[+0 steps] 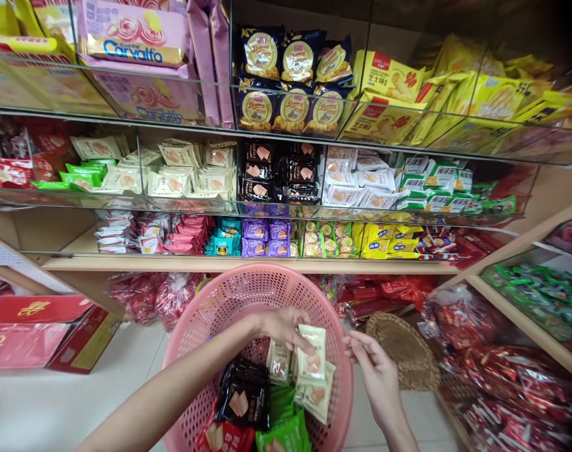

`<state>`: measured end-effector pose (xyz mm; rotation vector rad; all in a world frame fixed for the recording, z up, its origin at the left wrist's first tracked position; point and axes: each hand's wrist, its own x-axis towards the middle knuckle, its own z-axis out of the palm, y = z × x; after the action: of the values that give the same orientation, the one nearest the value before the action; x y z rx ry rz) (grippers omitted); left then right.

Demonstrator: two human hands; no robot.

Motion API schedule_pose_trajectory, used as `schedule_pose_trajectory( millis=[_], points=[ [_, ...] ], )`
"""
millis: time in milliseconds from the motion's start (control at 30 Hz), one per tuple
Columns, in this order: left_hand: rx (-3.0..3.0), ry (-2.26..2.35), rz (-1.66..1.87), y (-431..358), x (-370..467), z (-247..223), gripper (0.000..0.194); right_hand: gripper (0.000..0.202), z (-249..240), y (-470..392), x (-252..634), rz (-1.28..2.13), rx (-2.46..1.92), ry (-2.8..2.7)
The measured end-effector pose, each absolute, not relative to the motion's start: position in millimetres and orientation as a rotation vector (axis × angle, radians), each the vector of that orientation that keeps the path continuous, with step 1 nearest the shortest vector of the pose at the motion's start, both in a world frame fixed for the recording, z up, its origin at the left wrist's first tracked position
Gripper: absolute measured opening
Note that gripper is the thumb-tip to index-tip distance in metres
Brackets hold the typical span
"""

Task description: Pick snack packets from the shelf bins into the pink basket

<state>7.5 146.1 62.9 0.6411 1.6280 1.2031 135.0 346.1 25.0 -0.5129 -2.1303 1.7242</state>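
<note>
At lower centre of the frame, the left hand reaches over the pink basket with fingers closed on a cream snack packet. The packet hangs upright inside the basket mouth, above the contents; this hold appears to keep it clear of the rim and over the heap. The right hand, at lower right, sits just beside the basket's right edge with fingers partly curled and thumb toward the packet. It holds nothing visible; whether its fingertips touch the packet cannot be determined.

Inside the basket, further cream packets lie under the held one. A black packet lies to the left, green packets at bottom centre, and a red packet at the lower edge.

Behind the basket, across the middle of the frame, glass-fronted shelves carry sorted rows of the same type of goods: cream packs left of centre, black packs at centre. A wooden shelf edge runs just above the basket's far rim. Red boxes rest on the floor at lower left. A woven tray lies at lower right, near the right hand. Red wrapped sweets fill the angled bin at far right. The basket's raised rim sits between both forearms and the contents.
</note>
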Motion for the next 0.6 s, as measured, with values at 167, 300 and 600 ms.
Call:
schedule_pose_trajectory(
  millis=[167,300,600],
  points=[
    [0.722,1.579,1.019,176,30,55,0.060,0.039,25,347,136,1.736,-0.522,-2.128],
    [0.773,1.663,0.861,184,34,54,0.059,0.039,25,346,136,1.734,-0.519,-2.132],
    [1.050,2.086,0.666,186,36,50,0.050,0.040,26,345,138,1.721,-0.508,-2.159]
  ],
)
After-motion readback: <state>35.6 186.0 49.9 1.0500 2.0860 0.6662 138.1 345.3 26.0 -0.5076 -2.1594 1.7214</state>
